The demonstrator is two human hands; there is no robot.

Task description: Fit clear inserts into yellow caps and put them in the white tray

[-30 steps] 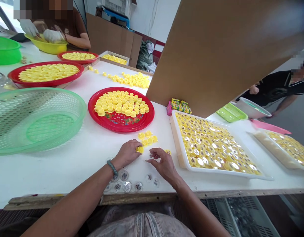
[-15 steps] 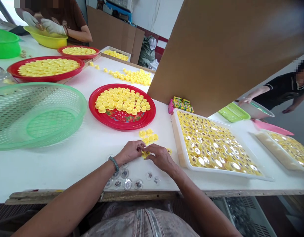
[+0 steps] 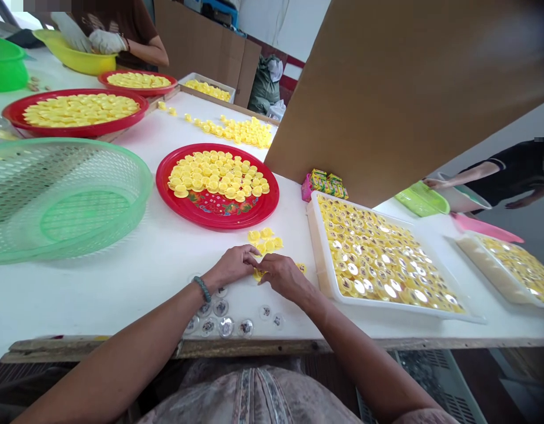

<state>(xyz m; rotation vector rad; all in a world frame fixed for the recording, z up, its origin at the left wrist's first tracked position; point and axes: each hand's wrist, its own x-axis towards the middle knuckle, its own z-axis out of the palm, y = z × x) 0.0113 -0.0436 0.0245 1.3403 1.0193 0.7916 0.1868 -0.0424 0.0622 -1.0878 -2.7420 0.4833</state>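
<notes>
My left hand and my right hand meet over the white table, fingertips touching around small yellow pieces. My left fingers are pinched together; whatever they hold is hidden. The right fingers curl over a yellow piece that partly shows beneath them. Just beyond my hands lies a small group of yellow cup-like pieces. Several clear round discs with printed pictures lie nearer the table edge. A red tray holds many yellow pieces. At the right, a white tray is full of yellow pieces with shiny round tops.
A green mesh basket stands at the left, with red trays behind it. Loose yellow pieces lie farther back. A brown board leans behind small colourful packs. Two people are across the table.
The view has shifted slightly. My hands stay together over the yellow pieces, with small finger movements. The gloved hands across the table have moved lower at the yellow bowl.
</notes>
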